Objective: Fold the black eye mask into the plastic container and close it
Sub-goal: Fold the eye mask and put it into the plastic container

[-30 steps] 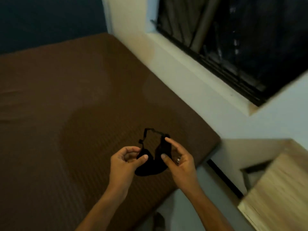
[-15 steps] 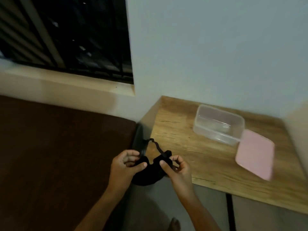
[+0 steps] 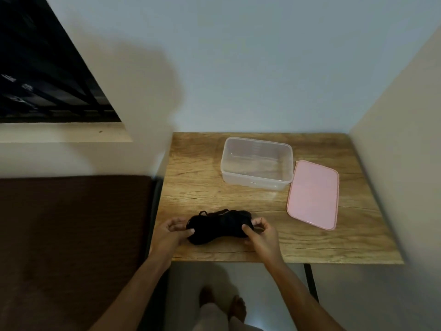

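The black eye mask (image 3: 218, 226) lies spread out flat on the wooden table (image 3: 205, 187) near its front edge, its strap looped along the far side. My left hand (image 3: 171, 234) pinches the mask's left end and my right hand (image 3: 259, 232) pinches its right end. The clear plastic container (image 3: 257, 162) stands open and empty at the back middle of the table. Its pink lid (image 3: 313, 193) lies flat on the table just right of the container.
A brown bed (image 3: 71, 235) sits close against the table's left side. Walls close in behind and to the right of the table. A dark barred window (image 3: 43, 75) is at upper left. My feet (image 3: 224, 304) stand on the floor below the table's front edge.
The view has swung from the bed to the table. Both hands carried the mask over the table and laid it out flat, holding it by its two ends.
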